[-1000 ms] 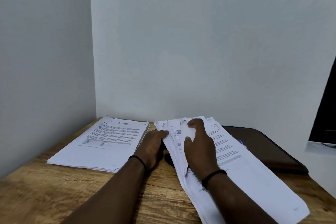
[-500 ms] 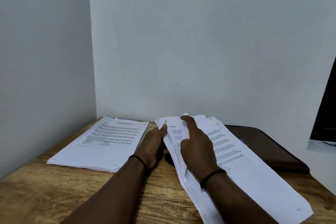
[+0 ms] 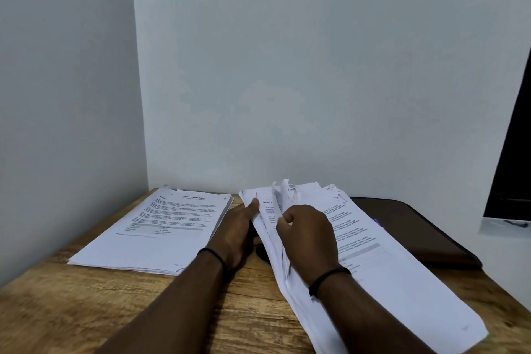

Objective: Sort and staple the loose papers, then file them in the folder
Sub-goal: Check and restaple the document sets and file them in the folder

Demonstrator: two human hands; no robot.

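A thick, uneven pile of loose printed papers [image 3: 382, 273] lies on the right half of the wooden desk [image 3: 86, 310]. My right hand [image 3: 310, 236] rests on top of it with curled fingers, lifting the far ends of a few sheets off the pile. My left hand [image 3: 238, 227] lies against the pile's left edge, thumb on the top sheet and fingers hidden under the pile. A neat stack of printed papers [image 3: 161, 227] lies flat to the left. A dark brown folder [image 3: 416, 227] lies shut behind the pile on the right. No stapler is visible.
The desk stands in a corner between two pale walls. A small dark object [image 3: 260, 251] peeks out from under the pile between my hands. A dark screen edge [image 3: 514, 152] stands at the far right. Bare wood shows near the front edge.
My right hand has pulled back toward me and curled its fingers, and the far ends of several top sheets have risen off the pile. My left hand has stayed at the pile's left edge.
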